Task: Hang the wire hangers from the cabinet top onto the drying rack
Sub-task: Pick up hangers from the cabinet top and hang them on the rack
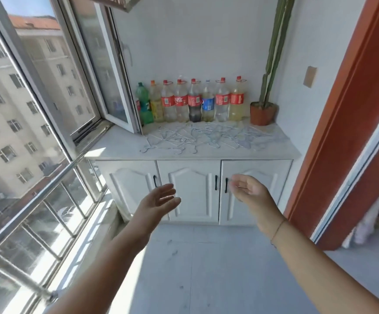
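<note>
Hands first: we are holding our left hand (159, 199) and right hand (248, 189) out empty, fingers spread, before the cabinet (193, 191). Wire hangers (206, 137) are lying scattered on its top, bottles (190, 102) standing behind.

Bright daylight fills the scene, coming in through the large window (36, 105) on the left. Sun falls in a hard patch on the floor (197, 268) beside the window, with the shadows of the window bars across it. The cabinet top (116, 148) gleams pale near its left edge, and the wire hangers (197, 137) almost vanish against it, thin and washed out. The white wall (195, 41) is evenly lit. The wide lens bends the window frame and the red door frame (342, 109) outward at the edges. Both outstretched hands are slightly soft.
</note>
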`<state>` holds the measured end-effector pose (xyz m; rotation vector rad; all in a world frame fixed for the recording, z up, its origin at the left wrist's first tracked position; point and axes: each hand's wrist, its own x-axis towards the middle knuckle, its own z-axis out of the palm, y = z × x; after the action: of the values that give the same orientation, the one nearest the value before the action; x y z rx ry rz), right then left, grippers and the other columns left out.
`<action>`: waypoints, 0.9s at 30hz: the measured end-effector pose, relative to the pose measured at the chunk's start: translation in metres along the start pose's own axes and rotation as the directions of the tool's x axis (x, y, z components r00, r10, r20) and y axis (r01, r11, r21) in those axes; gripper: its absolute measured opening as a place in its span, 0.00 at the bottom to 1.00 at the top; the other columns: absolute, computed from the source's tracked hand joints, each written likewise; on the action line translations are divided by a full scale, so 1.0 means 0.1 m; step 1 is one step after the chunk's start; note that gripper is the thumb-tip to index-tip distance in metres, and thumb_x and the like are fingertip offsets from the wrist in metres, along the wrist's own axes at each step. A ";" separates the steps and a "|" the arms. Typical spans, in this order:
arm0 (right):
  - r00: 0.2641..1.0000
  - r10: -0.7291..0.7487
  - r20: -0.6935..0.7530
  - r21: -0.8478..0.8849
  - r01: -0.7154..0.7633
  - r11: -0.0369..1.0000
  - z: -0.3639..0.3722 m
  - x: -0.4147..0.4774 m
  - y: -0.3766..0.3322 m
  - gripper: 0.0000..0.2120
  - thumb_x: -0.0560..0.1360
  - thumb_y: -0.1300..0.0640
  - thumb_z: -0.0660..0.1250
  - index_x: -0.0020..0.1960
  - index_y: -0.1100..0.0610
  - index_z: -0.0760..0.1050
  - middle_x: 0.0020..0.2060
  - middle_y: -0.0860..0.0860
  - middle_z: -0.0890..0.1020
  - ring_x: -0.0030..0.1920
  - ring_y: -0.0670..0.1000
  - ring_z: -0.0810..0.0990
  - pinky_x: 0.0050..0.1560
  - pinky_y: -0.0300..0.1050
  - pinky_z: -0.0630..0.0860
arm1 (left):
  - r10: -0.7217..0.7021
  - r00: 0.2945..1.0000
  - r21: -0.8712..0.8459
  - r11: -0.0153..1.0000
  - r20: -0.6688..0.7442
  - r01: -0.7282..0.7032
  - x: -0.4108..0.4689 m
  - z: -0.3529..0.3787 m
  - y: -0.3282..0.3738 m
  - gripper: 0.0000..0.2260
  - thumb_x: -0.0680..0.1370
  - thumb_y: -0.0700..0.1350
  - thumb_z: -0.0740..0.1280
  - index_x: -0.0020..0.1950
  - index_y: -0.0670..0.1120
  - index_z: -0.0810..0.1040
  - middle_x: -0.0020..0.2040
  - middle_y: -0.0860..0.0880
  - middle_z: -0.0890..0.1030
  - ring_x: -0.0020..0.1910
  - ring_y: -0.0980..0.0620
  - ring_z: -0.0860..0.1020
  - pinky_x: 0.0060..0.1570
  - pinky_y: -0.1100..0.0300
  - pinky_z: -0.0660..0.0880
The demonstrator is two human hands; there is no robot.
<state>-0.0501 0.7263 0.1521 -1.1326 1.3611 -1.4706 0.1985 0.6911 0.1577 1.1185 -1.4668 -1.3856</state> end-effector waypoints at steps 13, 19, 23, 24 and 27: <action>0.997 0.076 0.015 -0.011 -0.076 0.997 -0.57 2.65 0.36 0.07 0.74 0.63 0.66 0.47 0.52 0.77 0.43 0.50 0.80 0.45 0.48 0.78 0.46 0.38 0.74 | -0.086 0.996 0.012 0.996 -0.026 0.086 2.61 0.56 -0.20 0.18 0.73 0.42 0.71 0.62 0.49 0.75 0.59 0.50 0.80 0.58 0.56 0.77 0.65 0.55 0.69; 0.992 0.127 0.017 0.010 -0.127 0.992 -0.65 3.65 0.60 0.07 0.74 0.65 0.64 0.46 0.54 0.76 0.40 0.52 0.79 0.41 0.49 0.76 0.42 0.37 0.74 | -0.152 0.988 0.018 0.988 -0.021 0.152 3.48 0.70 -0.31 0.24 0.65 0.52 0.71 0.60 0.52 0.76 0.58 0.52 0.81 0.57 0.58 0.78 0.63 0.55 0.70; 0.983 0.181 0.003 0.028 -0.181 0.983 -0.60 4.31 0.84 0.07 0.74 0.66 0.65 0.45 0.55 0.77 0.39 0.52 0.79 0.40 0.50 0.76 0.39 0.36 0.75 | -0.174 0.984 0.008 0.985 -0.038 0.174 4.12 0.68 -0.41 0.22 0.65 0.51 0.71 0.58 0.51 0.77 0.58 0.50 0.81 0.55 0.58 0.78 0.61 0.56 0.70; 0.982 0.190 -0.005 0.028 -0.190 0.981 -0.59 4.49 0.90 0.07 0.74 0.65 0.65 0.45 0.55 0.77 0.39 0.52 0.79 0.39 0.50 0.76 0.38 0.34 0.75 | -0.176 0.984 0.007 0.984 -0.039 0.177 4.29 0.67 -0.44 0.21 0.65 0.50 0.70 0.58 0.51 0.77 0.57 0.50 0.81 0.54 0.57 0.78 0.61 0.56 0.70; 0.978 0.206 -0.041 0.024 -0.205 0.978 -0.55 5.03 1.08 0.07 0.74 0.67 0.64 0.44 0.55 0.76 0.38 0.53 0.79 0.39 0.50 0.75 0.40 0.38 0.74 | -0.191 0.981 -0.006 0.982 -0.031 0.191 4.81 0.63 -0.58 0.20 0.67 0.48 0.72 0.59 0.49 0.77 0.57 0.49 0.81 0.54 0.56 0.79 0.60 0.56 0.70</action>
<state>-0.2367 0.2481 0.0856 -0.9222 1.4446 -1.3623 0.0079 0.2462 0.0879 1.3015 -1.3632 -1.4928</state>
